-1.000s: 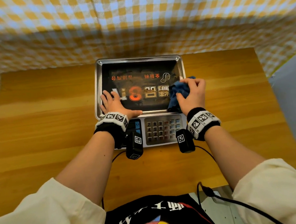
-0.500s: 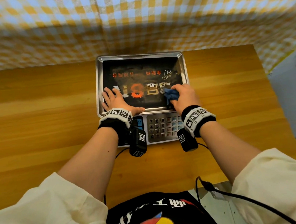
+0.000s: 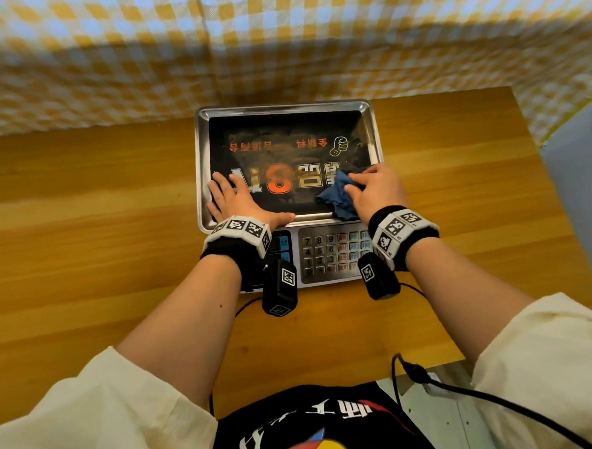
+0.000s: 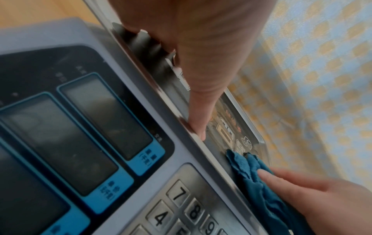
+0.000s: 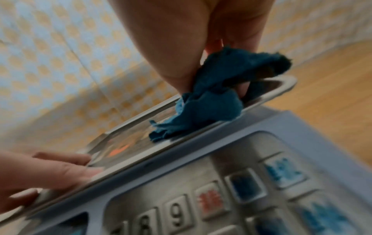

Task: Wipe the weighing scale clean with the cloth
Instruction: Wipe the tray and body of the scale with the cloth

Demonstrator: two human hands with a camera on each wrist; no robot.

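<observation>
On scale (image 3: 288, 128) tray: R hand (image 3: 376, 189) clutching blue cloth (image 3: 336, 196), near-right corner; L hand (image 3: 238, 200) flat, fingers spread

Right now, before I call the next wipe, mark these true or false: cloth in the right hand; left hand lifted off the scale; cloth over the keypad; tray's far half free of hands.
1. The right hand holds the blue cloth. True.
2. The left hand is lifted off the scale. False: it lies flat on the tray's near left corner.
3. The cloth covers the keypad. False: it sits on the tray's near right part.
4. No hand is on the tray's far half. True.
</observation>
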